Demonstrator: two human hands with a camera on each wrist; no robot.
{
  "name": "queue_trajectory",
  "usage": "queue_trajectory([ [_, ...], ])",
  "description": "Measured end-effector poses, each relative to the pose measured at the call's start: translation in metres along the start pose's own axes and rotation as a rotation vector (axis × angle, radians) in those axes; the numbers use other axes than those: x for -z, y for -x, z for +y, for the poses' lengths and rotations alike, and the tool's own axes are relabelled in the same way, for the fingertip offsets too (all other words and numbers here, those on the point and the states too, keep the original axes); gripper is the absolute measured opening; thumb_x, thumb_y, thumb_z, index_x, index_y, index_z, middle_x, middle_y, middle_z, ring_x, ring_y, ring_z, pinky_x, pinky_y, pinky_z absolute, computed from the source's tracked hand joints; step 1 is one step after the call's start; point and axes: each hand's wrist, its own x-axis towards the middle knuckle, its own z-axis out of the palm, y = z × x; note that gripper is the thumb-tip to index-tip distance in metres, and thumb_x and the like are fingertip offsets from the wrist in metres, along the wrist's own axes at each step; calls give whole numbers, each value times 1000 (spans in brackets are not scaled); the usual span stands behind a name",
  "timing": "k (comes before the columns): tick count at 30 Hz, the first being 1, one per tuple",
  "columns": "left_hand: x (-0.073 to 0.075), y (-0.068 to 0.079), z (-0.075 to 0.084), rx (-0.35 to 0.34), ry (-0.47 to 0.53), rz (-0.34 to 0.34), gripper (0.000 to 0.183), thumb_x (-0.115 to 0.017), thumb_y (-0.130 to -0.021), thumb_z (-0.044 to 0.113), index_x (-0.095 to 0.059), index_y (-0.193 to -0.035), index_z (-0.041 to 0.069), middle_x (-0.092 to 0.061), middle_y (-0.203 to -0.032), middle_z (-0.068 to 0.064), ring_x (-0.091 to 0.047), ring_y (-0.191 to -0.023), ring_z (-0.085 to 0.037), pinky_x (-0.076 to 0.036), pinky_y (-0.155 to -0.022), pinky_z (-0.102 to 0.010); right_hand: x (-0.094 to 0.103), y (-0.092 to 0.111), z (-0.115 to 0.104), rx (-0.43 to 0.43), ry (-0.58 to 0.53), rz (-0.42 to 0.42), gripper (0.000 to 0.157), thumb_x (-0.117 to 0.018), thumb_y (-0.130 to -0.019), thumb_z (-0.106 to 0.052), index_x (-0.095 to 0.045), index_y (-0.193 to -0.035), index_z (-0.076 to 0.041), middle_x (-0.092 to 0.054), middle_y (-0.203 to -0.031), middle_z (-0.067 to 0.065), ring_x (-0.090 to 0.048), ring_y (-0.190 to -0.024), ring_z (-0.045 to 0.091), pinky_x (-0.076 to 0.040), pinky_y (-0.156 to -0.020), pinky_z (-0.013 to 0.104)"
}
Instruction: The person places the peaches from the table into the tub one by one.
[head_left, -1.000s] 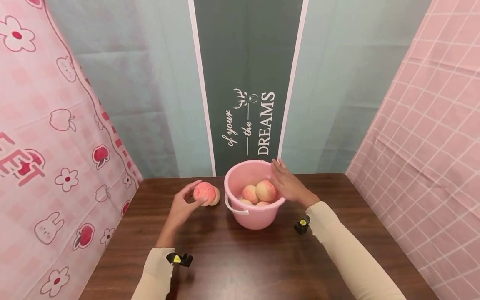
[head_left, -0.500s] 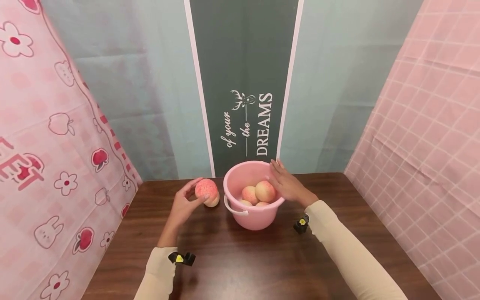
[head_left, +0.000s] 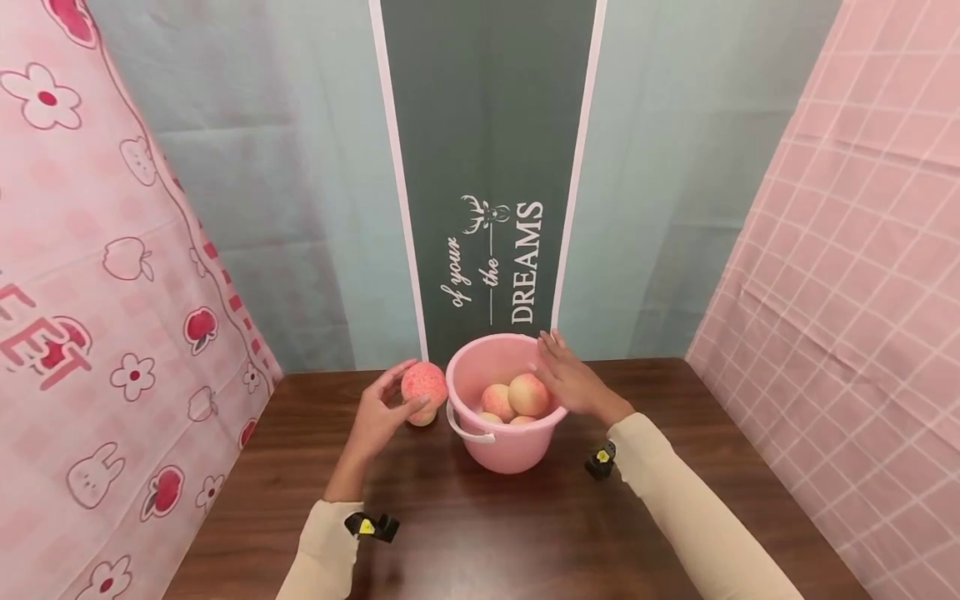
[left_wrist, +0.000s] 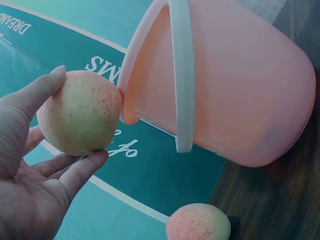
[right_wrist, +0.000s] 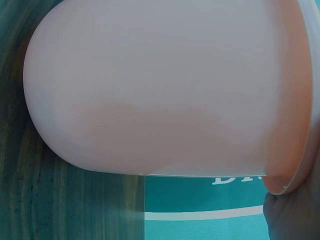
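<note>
My left hand (head_left: 377, 419) holds a red-speckled peach (head_left: 423, 385) between thumb and fingers, raised by the left rim of a pink bucket (head_left: 510, 454). In the left wrist view this peach (left_wrist: 82, 112) overlaps the rim's edge; whether they touch I cannot tell. Below it, a second peach (left_wrist: 198, 222) lies on the table. Several peaches (head_left: 528, 395) lie inside the upright bucket. With fingers extended, my right hand (head_left: 577, 382) rests against the bucket's right rim. Only a dark part of that hand (right_wrist: 294, 215) shows in the right wrist view, beside the rim.
The bucket's white handle (head_left: 468, 432) hangs down its left front side. Under everything is a dark wooden table (head_left: 480, 533). A green and teal cloth with lettering (head_left: 487, 125) stands behind it, and pink cloths (head_left: 840, 250) border both sides.
My left hand has lifted the held peach away from the one on the table and carried it right, to the bucket's rim. The right hand stays at the rim.
</note>
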Motion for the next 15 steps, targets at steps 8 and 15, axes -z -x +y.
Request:
queue_trajectory([
  [8, -4, 0, 8, 14, 18, 4, 59, -85, -84, 19, -62, -139, 19, -64, -135, -5, -60, -124, -24, -43, -108, -54, -1, -1, 0, -10, 5, -10, 71, -31, -108, -54, -15, -162, -11, -7, -170, 8, 8, -156, 27, -19, -118, 64],
  [15, -9, -1, 13, 28, 12, -5, 60, -86, -84, 24, -62, -139, 22, -64, -136, -3, -59, -125, -24, -48, -105, -49, 0, -2, 2, -10, 1, -11, 73, -30, -107, -56, -12, -162, -12, -6, -170, 8, 9, -156, 27, -18, -118, 64],
])
